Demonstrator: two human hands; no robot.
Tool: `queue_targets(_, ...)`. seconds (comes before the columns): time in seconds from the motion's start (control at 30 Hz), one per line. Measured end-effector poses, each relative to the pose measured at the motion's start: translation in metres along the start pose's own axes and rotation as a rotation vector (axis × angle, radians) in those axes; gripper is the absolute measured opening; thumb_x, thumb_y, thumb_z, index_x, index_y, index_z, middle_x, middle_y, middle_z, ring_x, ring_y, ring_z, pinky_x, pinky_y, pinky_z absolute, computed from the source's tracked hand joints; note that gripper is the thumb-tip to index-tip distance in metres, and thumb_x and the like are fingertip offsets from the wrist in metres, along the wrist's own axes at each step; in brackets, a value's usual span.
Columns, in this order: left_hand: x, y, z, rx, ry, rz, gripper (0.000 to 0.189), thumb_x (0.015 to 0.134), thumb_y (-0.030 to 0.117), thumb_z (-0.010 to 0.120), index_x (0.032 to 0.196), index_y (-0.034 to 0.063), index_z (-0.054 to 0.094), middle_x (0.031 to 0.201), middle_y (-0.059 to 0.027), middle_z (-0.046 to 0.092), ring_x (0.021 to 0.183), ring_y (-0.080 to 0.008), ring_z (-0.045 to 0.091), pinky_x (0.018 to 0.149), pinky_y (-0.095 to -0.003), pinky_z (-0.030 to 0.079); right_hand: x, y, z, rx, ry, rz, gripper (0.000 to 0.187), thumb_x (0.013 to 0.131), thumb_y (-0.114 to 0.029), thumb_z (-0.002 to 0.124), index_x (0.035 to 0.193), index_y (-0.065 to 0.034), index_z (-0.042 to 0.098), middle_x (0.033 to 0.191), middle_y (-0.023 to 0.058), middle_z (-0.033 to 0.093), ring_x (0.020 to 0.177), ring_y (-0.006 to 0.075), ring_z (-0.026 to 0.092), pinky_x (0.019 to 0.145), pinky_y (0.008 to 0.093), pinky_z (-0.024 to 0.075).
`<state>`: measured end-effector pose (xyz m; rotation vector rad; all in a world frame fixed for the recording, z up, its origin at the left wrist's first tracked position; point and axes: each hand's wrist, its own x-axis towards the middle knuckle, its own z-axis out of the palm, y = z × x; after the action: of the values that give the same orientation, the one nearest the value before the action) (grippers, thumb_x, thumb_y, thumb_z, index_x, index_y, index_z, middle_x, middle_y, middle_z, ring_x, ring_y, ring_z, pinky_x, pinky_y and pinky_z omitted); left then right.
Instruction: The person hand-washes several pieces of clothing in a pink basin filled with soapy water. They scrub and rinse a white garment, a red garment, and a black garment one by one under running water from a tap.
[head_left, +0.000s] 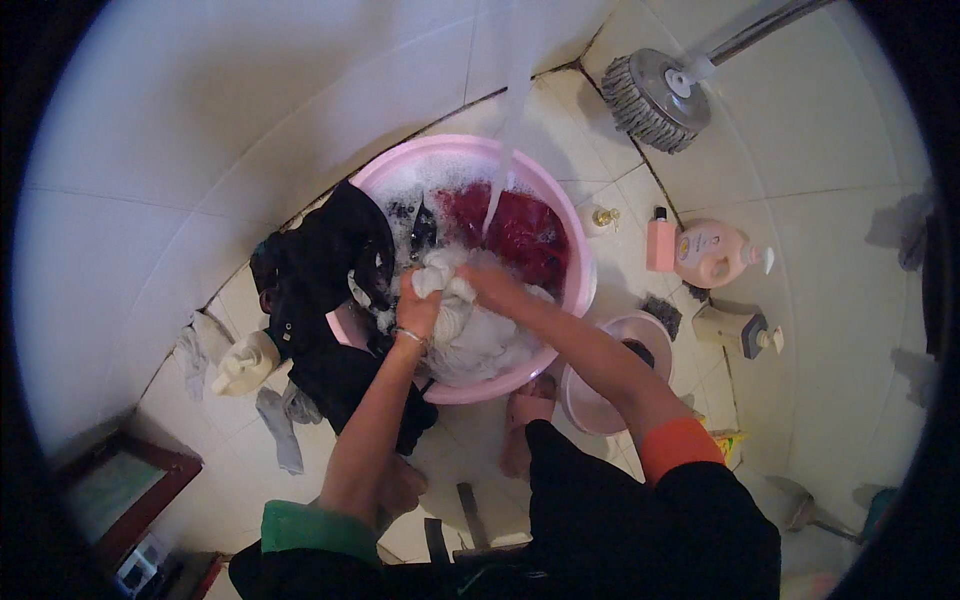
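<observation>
Both my hands grip a wet white cloth (480, 341) over a large pink basin (581, 300). My left hand (417, 304) is closed around a bunched part of it, and a bracelet circles that wrist. My right hand (486, 285) clutches the same bunch from the other side, its fingertips partly hidden by fabric and foam. Dark red fabric (525, 232) lies in sudsy water at the basin's far right. Black clothing (330, 247) hangs over the left rim down to the floor. A stream of water (497, 187) falls into the basin just beyond my hands.
A smaller pale pink basin (592, 405) stands under my right forearm. To the right are a pink jug-shaped pump bottle (709, 255), a pink bottle (660, 247) and a grey-topped dispenser (731, 328). A mop (660, 97) leans at the far corner. Left, a cream jug (246, 364) and grey socks (280, 431) lie on tiles.
</observation>
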<state>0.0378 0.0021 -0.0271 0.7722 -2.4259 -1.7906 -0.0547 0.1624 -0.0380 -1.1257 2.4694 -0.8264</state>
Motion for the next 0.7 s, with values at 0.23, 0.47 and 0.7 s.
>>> queue_targets(0.23, 0.015, 0.017, -0.048, -1.73, -0.882, -0.609, 0.059, 0.08, 0.051, 0.052, 0.121, 0.0105, 0.041, 0.108, -0.011, 0.054, 0.095, -0.0273, 0.054, 0.081, -0.0396, 0.046, -0.009, -0.132, -0.034, 0.45, 0.308, -0.34, 0.034, 0.065, -0.02, 0.065, 0.095, -0.0077, 0.057, 0.104, 0.0153, 0.051, 0.092, 0.0346, 0.051, 0.079, 0.0427, 0.0418)
queue_targets(0.47, 0.003, 0.043, -0.015, -0.718, -0.528, -0.118, 0.044, 0.086, 0.033, 0.047, 0.123, 0.0108, 0.04, 0.122, -0.0064, 0.045, 0.11, -0.0236, 0.044, 0.094, -0.0371, 0.035, 0.014, -0.148, -0.064, -0.015, 0.239, -0.213, 0.019, 0.066, -0.026, 0.064, 0.079, -0.0121, 0.061, 0.077, 0.0074, 0.055, 0.07, 0.0278, 0.055, 0.063, 0.037, 0.0469)
queue_targets(0.7, -0.024, 0.128, -0.057, -0.723, -0.291, -0.467, 0.027, 0.084, 0.015, 0.05, 0.109, 0.0037, 0.054, 0.099, -0.0073, 0.059, 0.088, -0.0181, 0.059, 0.076, -0.0287, 0.048, 0.005, -0.083, -0.074, 1.291, 0.121, 0.483, 0.027, 0.078, -0.027, 0.06, 0.096, -0.0068, 0.06, 0.092, 0.0043, 0.061, 0.086, 0.0184, 0.057, 0.076, 0.032, 0.0444)
